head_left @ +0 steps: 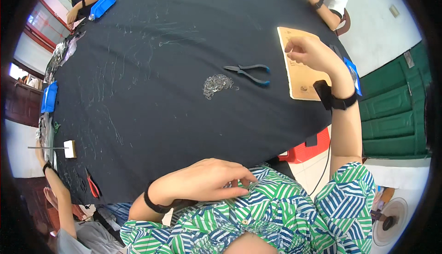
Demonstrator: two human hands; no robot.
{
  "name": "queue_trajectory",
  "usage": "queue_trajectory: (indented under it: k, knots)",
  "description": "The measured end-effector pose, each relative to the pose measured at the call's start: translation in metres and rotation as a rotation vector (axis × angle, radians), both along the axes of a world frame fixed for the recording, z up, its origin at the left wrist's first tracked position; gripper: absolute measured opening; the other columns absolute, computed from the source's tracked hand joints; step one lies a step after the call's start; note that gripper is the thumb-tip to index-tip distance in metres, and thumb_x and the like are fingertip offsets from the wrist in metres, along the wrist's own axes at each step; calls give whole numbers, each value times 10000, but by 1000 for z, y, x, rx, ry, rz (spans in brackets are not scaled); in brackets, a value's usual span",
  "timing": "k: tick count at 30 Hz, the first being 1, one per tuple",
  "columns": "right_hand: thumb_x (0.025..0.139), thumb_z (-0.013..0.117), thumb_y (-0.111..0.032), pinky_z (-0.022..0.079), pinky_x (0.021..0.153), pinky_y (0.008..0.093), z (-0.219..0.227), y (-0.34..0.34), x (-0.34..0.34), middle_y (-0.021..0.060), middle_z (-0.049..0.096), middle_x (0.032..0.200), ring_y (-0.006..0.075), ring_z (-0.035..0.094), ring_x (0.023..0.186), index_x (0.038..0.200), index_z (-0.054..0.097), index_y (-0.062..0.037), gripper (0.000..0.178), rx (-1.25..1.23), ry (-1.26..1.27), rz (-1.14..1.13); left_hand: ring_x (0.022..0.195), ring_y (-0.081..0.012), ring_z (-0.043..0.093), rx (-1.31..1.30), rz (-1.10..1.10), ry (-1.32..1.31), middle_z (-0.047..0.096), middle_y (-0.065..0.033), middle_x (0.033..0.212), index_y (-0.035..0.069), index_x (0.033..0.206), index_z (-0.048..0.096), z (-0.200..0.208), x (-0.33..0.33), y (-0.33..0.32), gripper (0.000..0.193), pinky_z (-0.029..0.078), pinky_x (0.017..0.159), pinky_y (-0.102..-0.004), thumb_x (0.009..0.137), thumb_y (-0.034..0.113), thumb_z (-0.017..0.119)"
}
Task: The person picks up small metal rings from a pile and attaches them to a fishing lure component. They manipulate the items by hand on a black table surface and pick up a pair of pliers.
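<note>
My left hand (pixel 212 180) hovers low in front of my patterned shirt, by the near table edge. Its thumb stands apart from the loosely bent fingers, and no object shows between them. Above a tan paper booklet (pixel 304 81) at the right is my right hand (pixel 313 56), its fingers curled in toward the thumb. Whatever they may pinch is too small to make out. Left of the booklet lie pliers (pixel 246 72) with dark blue-tipped handles, jaws pointing left. A heap of thin silvery metal chain (pixel 216 85) rests just below the jaws.
Fine clear threads (pixel 161 42) are strewn over the black tablecloth (pixel 184 120). Red-handled pliers (pixel 93 185) and a white block (pixel 69 149) with a rod lie at left. Blue bins (pixel 49 97) line the left edge. Other people sit around the table; a red stool (pixel 315 150) is below.
</note>
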State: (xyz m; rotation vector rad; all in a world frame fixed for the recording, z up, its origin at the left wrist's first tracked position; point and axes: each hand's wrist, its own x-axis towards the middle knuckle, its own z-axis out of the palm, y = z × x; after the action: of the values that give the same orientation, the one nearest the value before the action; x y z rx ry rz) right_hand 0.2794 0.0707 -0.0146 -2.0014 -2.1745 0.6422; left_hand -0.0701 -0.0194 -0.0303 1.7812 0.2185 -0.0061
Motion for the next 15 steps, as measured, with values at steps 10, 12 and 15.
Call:
queue_trajectory:
  k: [10,12,15]
  knots:
    - [808,652,-106,530,624,354,-1,98,2,133,697,738,231,678,654,873,693,1,132,254,-160,21,914,-213,704,-223,104,85,706,-151,1083,21,1259,623,-19,-31,8,367,554,781,-304,957,229,624]
    - [802,666,-108,529,630,357,2,104,-8,132,699,740,234,682,661,867,696,-3,128,245,-184,20,914,-207,706,-302,103,81,706,-158,1089,24,1264,623,-18,-40,8,359,556,759,-292,965,223,613]
    - [780,705,-117,530,657,368,8,105,-24,128,704,749,243,686,681,852,706,-18,123,196,-225,-12,918,-203,705,-396,104,55,708,-155,1088,28,1274,619,-18,-51,7,360,556,752,-288,970,222,606]
